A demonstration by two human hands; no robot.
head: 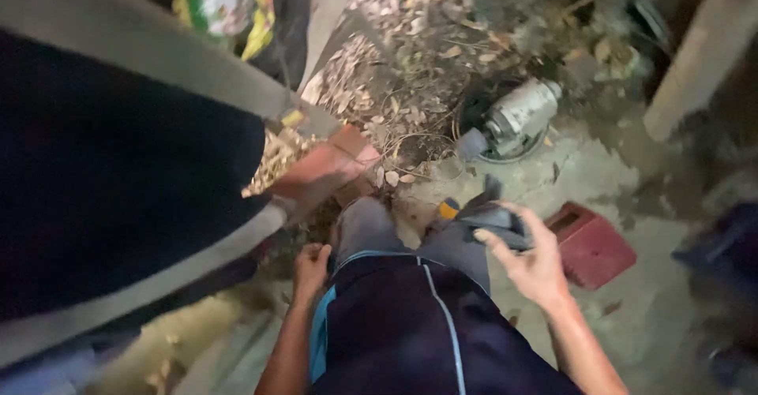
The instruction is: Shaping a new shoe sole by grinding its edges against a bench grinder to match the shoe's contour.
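My right hand [530, 265] is raised over my right knee, its fingers around a crumpled grey cloth [496, 217]. A small yellow and blue object [448, 206] pokes out just left of the cloth. My left hand [311, 265] is curled into a loose fist with nothing visible in it, and it rests beside my left knee in grey trousers [365, 225]. Just beyond that hand lies a reddish-brown block [335, 162] among dry leaves. The picture is blurred by motion.
A big dark panel with a grey frame [118, 182] fills the left side. A grey cylindrical motor [519, 111] sits on a round base ahead. A red box-like block [592, 247] lies on the concrete floor at right. Dry leaves and wire [410, 56] cover the ground beyond.
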